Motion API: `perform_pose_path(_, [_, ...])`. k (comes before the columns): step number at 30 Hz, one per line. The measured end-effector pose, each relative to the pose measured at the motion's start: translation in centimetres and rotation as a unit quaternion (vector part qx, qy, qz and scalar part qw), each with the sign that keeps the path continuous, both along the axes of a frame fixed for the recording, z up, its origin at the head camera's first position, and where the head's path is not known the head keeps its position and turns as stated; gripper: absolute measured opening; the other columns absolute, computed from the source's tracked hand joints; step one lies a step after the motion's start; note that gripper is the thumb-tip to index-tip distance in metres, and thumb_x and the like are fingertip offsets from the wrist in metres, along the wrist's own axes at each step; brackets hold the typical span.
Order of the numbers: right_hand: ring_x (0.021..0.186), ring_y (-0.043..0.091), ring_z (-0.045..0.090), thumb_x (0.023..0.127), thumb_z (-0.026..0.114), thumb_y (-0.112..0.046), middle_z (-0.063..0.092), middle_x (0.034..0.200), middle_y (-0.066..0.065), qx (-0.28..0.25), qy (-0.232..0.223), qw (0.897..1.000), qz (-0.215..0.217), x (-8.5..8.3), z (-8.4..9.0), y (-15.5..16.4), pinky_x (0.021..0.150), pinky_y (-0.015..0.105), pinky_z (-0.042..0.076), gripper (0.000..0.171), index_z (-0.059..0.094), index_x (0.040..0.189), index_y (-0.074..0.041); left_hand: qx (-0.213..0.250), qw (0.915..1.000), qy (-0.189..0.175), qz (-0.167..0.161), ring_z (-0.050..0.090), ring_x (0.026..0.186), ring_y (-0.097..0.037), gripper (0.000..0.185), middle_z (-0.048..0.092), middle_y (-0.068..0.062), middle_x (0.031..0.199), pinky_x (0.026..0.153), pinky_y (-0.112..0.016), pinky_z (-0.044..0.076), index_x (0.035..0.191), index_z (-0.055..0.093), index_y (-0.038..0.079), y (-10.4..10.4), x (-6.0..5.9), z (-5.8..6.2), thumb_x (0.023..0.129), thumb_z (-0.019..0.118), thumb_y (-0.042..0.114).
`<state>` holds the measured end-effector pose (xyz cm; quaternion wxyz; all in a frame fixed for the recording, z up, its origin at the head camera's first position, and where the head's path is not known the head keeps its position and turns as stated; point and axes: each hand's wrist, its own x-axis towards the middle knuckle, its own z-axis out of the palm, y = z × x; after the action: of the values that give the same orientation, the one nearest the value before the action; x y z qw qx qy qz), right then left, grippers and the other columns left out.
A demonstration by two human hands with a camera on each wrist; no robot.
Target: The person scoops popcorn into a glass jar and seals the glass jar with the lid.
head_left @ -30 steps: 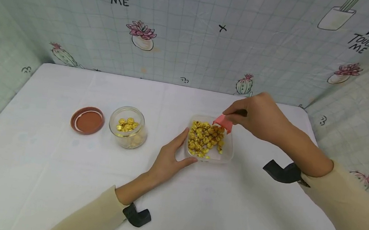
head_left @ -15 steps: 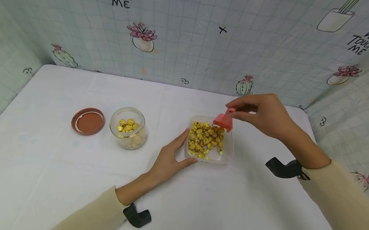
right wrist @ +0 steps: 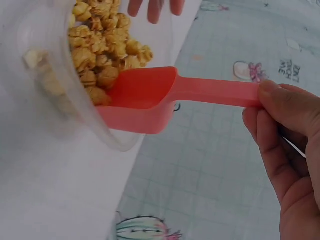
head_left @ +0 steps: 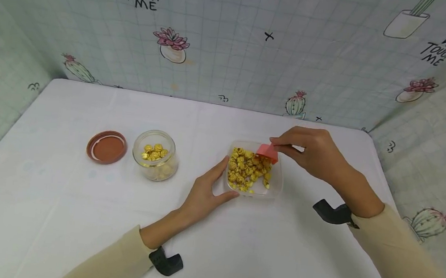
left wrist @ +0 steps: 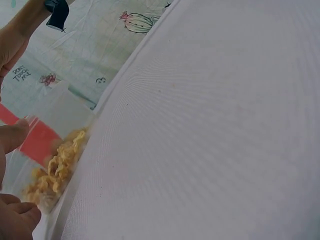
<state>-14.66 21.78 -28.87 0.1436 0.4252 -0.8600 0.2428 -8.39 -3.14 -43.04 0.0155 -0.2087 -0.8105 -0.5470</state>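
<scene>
1. Right hand (head_left: 314,154): thumb and fingers pinched on the handle end of the red plastic scoop (head_left: 268,152). Vs. 0.5 s ago the hand has dropped lower and the scoop's mouth now sits down at the popcorn (head_left: 247,169); then it was lifted above the far corner, tipped.
2. Right wrist view confirms: scoop bowl (right wrist: 145,97) is over the rim of the clear plastic tub (right wrist: 60,90), its open end touching the caramel kernels, none loaded in the bowl that I can see.
3. Left hand (head_left: 206,191): no change across the 3 head frames. Thumb and fingers spread apart, bracing the tub's near-left side (head_left: 229,189); it rests against the wall, no wrap round it. Left wrist view shows only fingertips at frame edge, so finer contact: can't tell.
4. Tub position unchanged, centre-right on the white tablecloth (head_left: 78,214).
5. Glass jar (head_left: 155,154), lid off, holds some popcorn; stands well apart to the left of the tub. Brown lid (head_left: 106,146) lies flat just beside the jar.
6. My judgement: scoop is at the start of a fresh dig into the tub; approx. a low share of the popcorn sits in the jar so far.
</scene>
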Motion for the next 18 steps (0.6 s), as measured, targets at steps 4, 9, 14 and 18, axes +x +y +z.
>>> perform_pose_path(4, [0.076,0.009,0.063,0.072,0.079,0.003,0.072,0.09,-0.002,-0.018,-0.037,0.998,-0.042,-0.3,-0.9,0.7,0.066,0.01,0.047,0.029,0.076,0.099,-0.007,0.001,1.0,-0.002,-0.002,0.027,0.139,-0.016,0.087,0.027,-0.004,0.153,0.111,-0.031,0.03,0.151,0.026,0.007,-0.1,0.0,0.0,0.083,0.076,0.029])
perform_pose_path(9, [0.076,0.006,0.064,0.076,0.079,-0.002,0.072,0.091,-0.003,-0.033,-0.06,0.994,-0.091,-0.3,-1.3,1.6,0.071,0.009,0.05,0.028,0.075,0.103,-0.008,0.0,1.0,-0.001,-0.001,0.028,0.138,-0.015,0.088,0.027,-0.003,0.153,0.11,-0.032,0.03,0.151,0.026,0.008,0.0,-0.1,0.0,0.082,0.077,0.028])
perform_pose_path(14, [0.076,0.005,0.067,0.082,0.076,-0.012,0.072,0.091,0.0,-0.06,-0.118,0.98,-0.152,0.1,-2.0,2.3,0.072,0.01,0.051,0.023,0.075,0.105,-0.008,-0.001,1.0,0.0,0.0,0.028,0.138,-0.016,0.089,0.028,-0.003,0.153,0.11,-0.032,0.031,0.151,0.026,0.008,-0.1,-0.1,-0.1,0.082,0.077,0.028])
perform_pose_path(18, [0.073,0.005,0.067,0.086,0.073,-0.02,0.072,0.086,0.002,-0.094,-0.168,0.96,-0.204,0.7,-2.5,2.9,0.067,0.012,0.051,0.021,0.075,0.104,-0.01,-0.001,1.0,-0.002,-0.001,0.028,0.138,-0.015,0.088,0.028,-0.003,0.153,0.11,-0.031,0.031,0.151,0.026,0.009,-0.1,-0.1,-0.1,0.082,0.077,0.028])
